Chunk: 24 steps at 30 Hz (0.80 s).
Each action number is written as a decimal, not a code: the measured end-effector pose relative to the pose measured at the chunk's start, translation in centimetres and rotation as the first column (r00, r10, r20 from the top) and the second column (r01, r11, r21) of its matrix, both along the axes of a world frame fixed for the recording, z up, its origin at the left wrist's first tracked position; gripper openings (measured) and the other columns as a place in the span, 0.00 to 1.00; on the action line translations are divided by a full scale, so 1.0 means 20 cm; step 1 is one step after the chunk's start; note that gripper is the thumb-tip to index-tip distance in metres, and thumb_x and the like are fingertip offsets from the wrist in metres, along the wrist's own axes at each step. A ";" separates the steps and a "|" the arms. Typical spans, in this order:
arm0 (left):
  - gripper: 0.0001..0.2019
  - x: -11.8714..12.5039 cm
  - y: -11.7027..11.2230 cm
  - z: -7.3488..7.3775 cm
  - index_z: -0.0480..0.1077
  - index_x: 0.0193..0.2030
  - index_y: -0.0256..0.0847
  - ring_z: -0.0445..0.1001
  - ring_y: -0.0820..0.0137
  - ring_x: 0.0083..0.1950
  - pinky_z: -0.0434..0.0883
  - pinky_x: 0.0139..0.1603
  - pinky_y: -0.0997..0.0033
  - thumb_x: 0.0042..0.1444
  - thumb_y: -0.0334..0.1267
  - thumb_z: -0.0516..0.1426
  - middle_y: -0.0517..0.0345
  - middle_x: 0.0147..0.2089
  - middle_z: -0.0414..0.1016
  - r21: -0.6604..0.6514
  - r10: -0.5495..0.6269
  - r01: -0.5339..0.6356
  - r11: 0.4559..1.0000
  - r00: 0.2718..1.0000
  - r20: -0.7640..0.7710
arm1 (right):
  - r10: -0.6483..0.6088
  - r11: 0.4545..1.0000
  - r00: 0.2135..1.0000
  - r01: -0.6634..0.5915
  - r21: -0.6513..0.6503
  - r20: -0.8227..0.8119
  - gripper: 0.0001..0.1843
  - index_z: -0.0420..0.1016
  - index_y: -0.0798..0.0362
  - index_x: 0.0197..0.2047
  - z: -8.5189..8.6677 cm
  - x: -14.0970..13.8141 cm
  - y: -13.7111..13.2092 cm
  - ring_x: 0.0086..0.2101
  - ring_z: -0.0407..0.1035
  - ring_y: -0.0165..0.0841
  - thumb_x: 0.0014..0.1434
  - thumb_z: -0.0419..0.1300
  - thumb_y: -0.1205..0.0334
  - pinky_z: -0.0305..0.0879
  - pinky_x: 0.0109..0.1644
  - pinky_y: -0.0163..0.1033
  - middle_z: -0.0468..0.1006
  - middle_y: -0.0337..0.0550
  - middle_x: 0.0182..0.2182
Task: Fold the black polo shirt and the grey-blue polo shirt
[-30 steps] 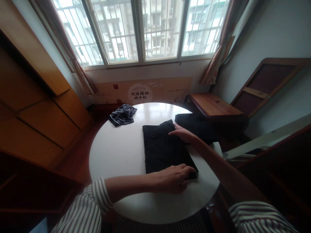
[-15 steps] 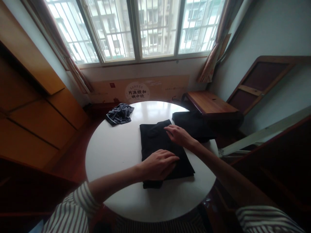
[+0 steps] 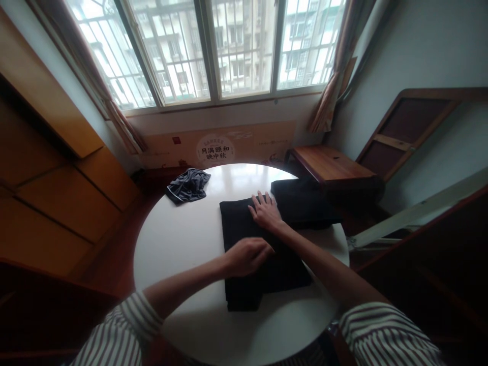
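A folded black garment (image 3: 239, 223) lies on the round white table (image 3: 173, 264) in front of me. A narrow strip of it sticks out at its near left end. My right hand (image 3: 266, 211) rests flat on its far part, fingers spread. My left hand (image 3: 248, 255) is closed over the garment's middle, fingers curled together. Whether cloth is pinched in those fingers is hidden. Just beyond my right hand, a second folded black cloth (image 3: 305, 203) lies at the table's right side, close against the garment.
A crumpled dark grey garment (image 3: 188, 185) with a pale edging lies at the table's far left. Past the table on the right stands a low wooden table (image 3: 331, 162). Wooden cabinets (image 3: 57, 203) line the left, and a barred window (image 3: 244, 51) is ahead.
My right hand has gone from curled fingers to lying flat and spread on the garment's far part. The garment's raised far edge now lies flatter. My left hand stays closed over the middle.
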<state>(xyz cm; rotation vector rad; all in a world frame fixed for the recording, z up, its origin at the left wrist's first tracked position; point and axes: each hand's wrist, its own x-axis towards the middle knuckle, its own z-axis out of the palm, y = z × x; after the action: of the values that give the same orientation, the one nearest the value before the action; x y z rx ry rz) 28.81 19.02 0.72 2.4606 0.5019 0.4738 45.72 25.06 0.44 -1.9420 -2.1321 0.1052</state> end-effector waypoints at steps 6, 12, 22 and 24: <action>0.17 -0.04 0.44 0.14 0.69 0.56 0.37 0.74 0.62 0.51 0.74 0.51 0.55 0.65 0.43 0.57 0.48 0.55 0.71 -0.035 0.456 -0.455 0.890 0.888 0.063 | 0.173 0.985 0.984 -0.172 0.021 -0.031 0.29 0.55 0.46 0.72 -0.16 0.10 -0.49 0.69 0.43 0.53 0.70 0.46 0.49 0.46 0.66 0.66 0.52 0.46 0.71; 0.18 -0.04 0.53 0.07 0.68 0.58 0.37 0.74 0.61 0.52 0.74 0.51 0.54 0.65 0.43 0.58 0.48 0.57 0.70 -0.037 0.531 -0.530 0.847 0.847 0.028 | 0.257 0.966 0.966 -0.256 0.033 -0.028 0.33 0.48 0.41 0.73 -0.29 0.23 -0.90 0.70 0.41 0.47 0.69 0.51 0.49 0.47 0.68 0.60 0.44 0.47 0.72; 0.20 -0.17 0.56 -0.01 0.67 0.59 0.34 0.71 0.56 0.56 0.68 0.58 0.52 0.64 0.42 0.57 0.41 0.57 0.70 0.047 0.622 -0.621 0.783 0.783 -0.012 | 0.102 0.989 0.929 -0.057 0.133 -0.355 0.21 0.72 0.51 0.59 -0.21 0.26 -0.91 0.60 0.64 0.45 0.67 0.53 0.54 0.62 0.64 0.53 0.70 0.54 0.60; 0.21 -0.25 0.51 -0.05 0.65 0.60 0.33 0.71 0.55 0.56 0.67 0.59 0.53 0.64 0.41 0.56 0.39 0.55 0.71 0.087 0.657 -0.652 0.753 0.752 -0.053 | 0.038 0.988 0.897 0.032 0.150 -0.441 0.18 0.73 0.51 0.54 -0.19 0.29 -0.87 0.54 0.70 0.44 0.66 0.55 0.54 0.67 0.60 0.52 0.74 0.53 0.54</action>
<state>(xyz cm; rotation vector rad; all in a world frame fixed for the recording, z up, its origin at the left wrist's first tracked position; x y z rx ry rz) 23.75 29.26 -0.33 2.3070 1.4321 0.6699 51.43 7.68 -3.32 -1.6357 -1.7853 0.3400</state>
